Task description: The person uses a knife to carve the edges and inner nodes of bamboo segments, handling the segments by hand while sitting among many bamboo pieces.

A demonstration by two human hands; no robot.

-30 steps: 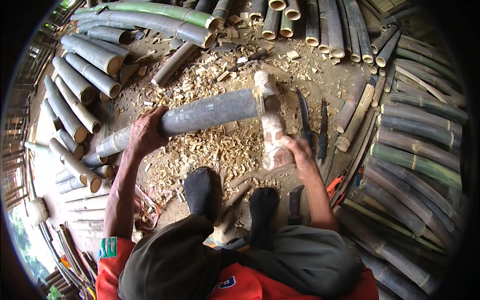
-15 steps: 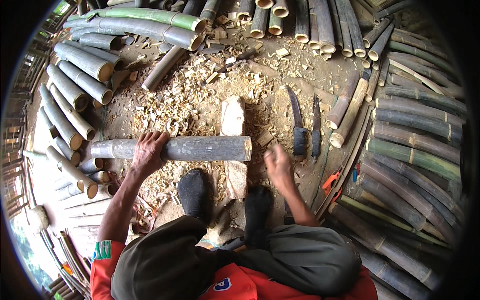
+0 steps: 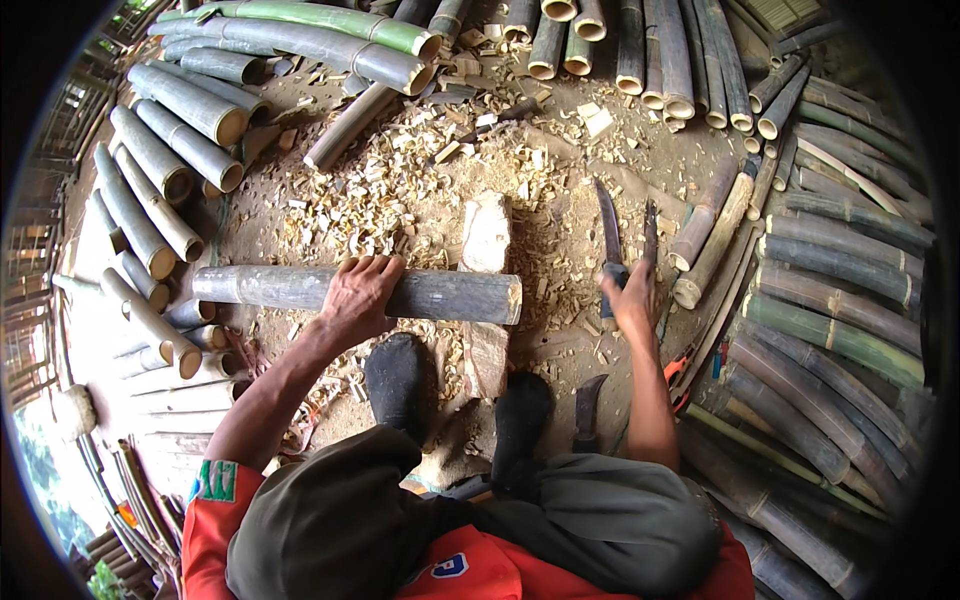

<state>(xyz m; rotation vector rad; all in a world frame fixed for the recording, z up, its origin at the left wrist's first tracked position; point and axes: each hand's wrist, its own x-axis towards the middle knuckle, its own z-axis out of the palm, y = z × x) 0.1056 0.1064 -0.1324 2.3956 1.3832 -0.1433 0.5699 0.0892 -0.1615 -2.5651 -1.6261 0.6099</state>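
A thick grey bamboo length (image 3: 455,296) lies crosswise in front of me, its right part over a pale wooden block (image 3: 486,240). My left hand (image 3: 362,297) is closed over the middle of the bamboo, fingers on top. My right hand (image 3: 632,298) is at the dark-wrapped handles of two knives on the ground, its thumb apart from the fingers. The curved blade of the left knife (image 3: 607,222) and the narrower blade of the right knife (image 3: 650,232) point away from me. My palm and fingers partly hide both handles.
A third dark blade (image 3: 590,400) lies right of my right foot (image 3: 522,425). Pale shavings (image 3: 350,205) cover the ground beyond the bamboo. Bamboo poles are stacked left, far and right (image 3: 835,325). An orange-handled tool (image 3: 676,367) lies beside the right stack.
My right hand has moved right, from near the bamboo's end to the knife handles. My left hand has slid right along the bamboo. The view has shifted slightly.
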